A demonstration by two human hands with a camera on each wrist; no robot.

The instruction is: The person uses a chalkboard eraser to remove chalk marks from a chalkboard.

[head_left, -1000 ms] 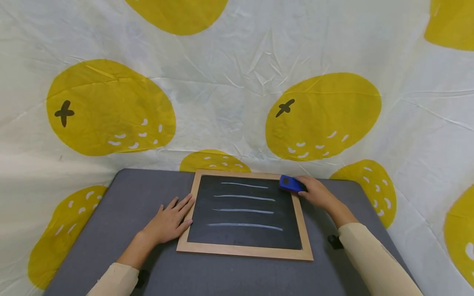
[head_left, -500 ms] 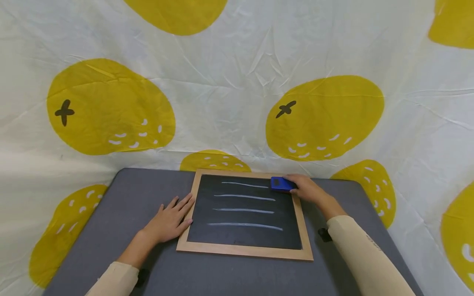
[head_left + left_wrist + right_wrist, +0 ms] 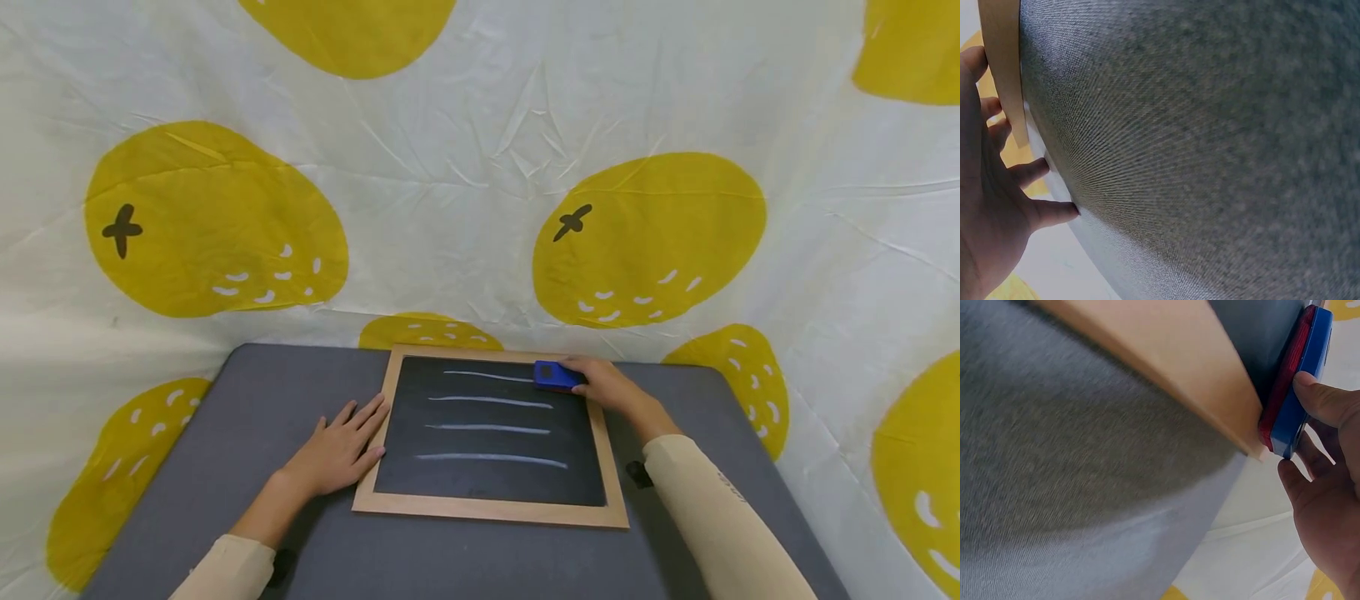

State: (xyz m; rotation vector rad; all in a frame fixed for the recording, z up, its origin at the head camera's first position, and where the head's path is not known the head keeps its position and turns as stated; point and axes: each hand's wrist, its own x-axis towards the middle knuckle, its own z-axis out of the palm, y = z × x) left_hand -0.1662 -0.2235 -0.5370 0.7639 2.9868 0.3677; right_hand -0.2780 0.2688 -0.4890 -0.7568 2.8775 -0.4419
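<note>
A small chalkboard (image 3: 487,479) in a light wooden frame lies on the grey table, with several white chalk lines (image 3: 491,402) drawn across it. My right hand (image 3: 611,387) grips a blue chalkboard eraser (image 3: 553,375) near the board's top right corner. The eraser overlaps the right end of the top chalk line. In the right wrist view the eraser's red felt side (image 3: 1288,375) faces the board, and my thumb lies along its blue body. My left hand (image 3: 333,450) is spread flat, its fingertips resting on the left side of the wooden frame (image 3: 1007,69).
The grey table (image 3: 442,558) extends around the board on the left, right and near sides. Behind it hangs a white cloth (image 3: 450,233) printed with large yellow fruit shapes. Each wrist wears a small black device.
My right hand has moved the eraser left along the board's top, from the right frame edge onto the end of the top chalk line. My left hand has stayed in place.
</note>
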